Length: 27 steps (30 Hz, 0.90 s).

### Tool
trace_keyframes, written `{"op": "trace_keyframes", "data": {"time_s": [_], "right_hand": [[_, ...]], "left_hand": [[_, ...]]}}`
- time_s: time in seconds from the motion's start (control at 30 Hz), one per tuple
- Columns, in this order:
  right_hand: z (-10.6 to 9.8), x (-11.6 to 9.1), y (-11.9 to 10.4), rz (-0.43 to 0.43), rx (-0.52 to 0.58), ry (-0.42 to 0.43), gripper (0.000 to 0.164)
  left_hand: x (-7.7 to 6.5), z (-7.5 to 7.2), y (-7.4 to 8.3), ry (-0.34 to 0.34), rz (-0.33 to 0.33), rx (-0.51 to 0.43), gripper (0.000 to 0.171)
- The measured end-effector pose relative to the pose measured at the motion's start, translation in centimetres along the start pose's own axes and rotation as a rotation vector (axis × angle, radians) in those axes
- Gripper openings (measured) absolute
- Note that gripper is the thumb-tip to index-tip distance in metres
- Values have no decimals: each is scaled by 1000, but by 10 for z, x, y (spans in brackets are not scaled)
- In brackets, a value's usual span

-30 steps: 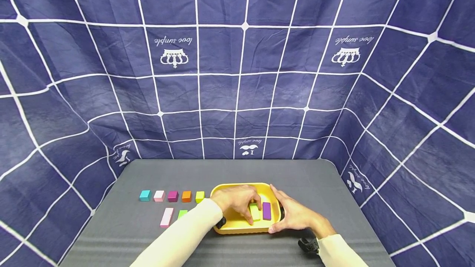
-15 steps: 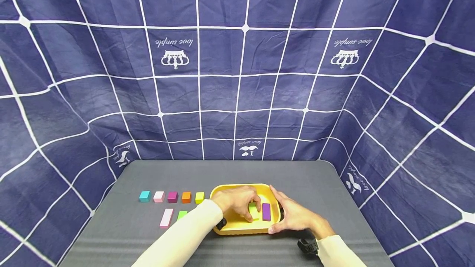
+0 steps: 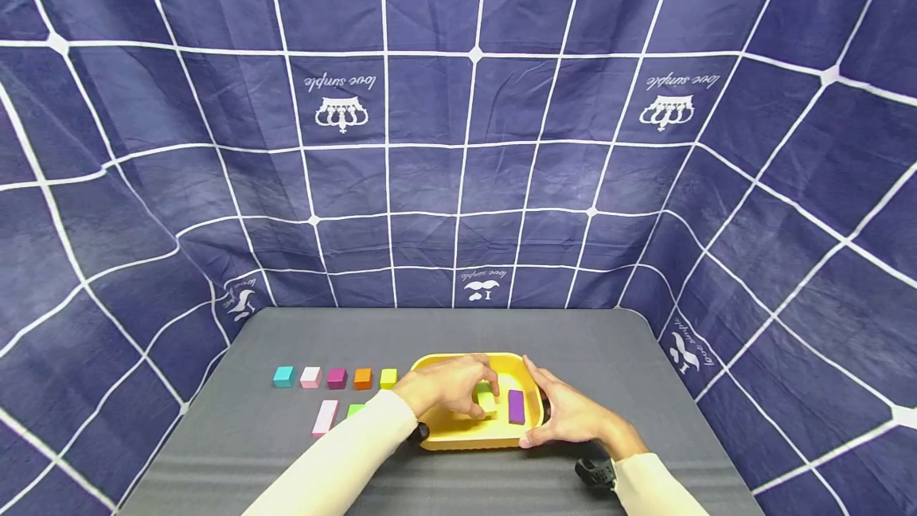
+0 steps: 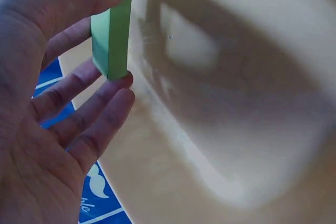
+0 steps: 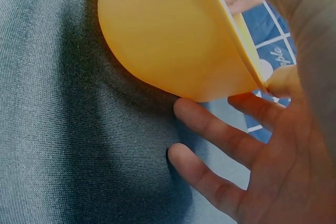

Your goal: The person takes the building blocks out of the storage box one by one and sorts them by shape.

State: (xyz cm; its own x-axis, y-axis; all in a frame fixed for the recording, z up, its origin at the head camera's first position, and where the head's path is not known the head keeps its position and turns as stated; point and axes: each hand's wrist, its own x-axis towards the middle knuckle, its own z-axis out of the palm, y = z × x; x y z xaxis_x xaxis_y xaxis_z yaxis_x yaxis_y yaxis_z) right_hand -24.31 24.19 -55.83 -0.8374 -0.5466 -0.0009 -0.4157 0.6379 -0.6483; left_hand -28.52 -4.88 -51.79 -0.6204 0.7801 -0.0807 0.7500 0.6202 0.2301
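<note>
Inside a yellow plastic bin [image 3: 526,377], my left hand [image 3: 447,386] pinches a light green rectangular block [image 3: 486,400] between thumb and fingers. The left wrist view shows this green block [image 4: 111,38] standing on edge under the thumb, with the lower fingers spread out. A purple block [image 3: 516,407] lies in the bin to its right. My right hand [image 3: 569,412] holds the bin's right end, thumb at the front corner and fingers toward the back. From the right wrist, fingertips touch the bin's outer wall [image 5: 173,35]. The bin's left part is hidden behind my left hand.
Left of the bin, small cubes stand in a row: teal [image 3: 284,377], pale pink [image 3: 310,377], magenta [image 3: 337,378], orange [image 3: 363,378] and yellow [image 3: 388,378]. Before them lie a pink block [image 3: 325,418] and a partly hidden green one [image 3: 354,409]. The grey table [image 3: 573,329] meets a blue curtain [image 3: 423,181].
My left hand has shifted slightly left with the green block, widening the gap to the purple block. The right hand stays on the bin's end.
</note>
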Motion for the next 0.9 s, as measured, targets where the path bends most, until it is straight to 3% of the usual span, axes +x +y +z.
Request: {"op": "trace_keyframes", "data": {"time_s": [0.33, 0.9], "right_hand": [[2, -2, -2, 11, 0, 5, 146], [3, -1, -4, 11, -15, 18, 146]], "left_hand": [[-30, 0, -6, 77, -51, -82, 38], [-74, 1, -17, 215, -59, -63, 37]]}}
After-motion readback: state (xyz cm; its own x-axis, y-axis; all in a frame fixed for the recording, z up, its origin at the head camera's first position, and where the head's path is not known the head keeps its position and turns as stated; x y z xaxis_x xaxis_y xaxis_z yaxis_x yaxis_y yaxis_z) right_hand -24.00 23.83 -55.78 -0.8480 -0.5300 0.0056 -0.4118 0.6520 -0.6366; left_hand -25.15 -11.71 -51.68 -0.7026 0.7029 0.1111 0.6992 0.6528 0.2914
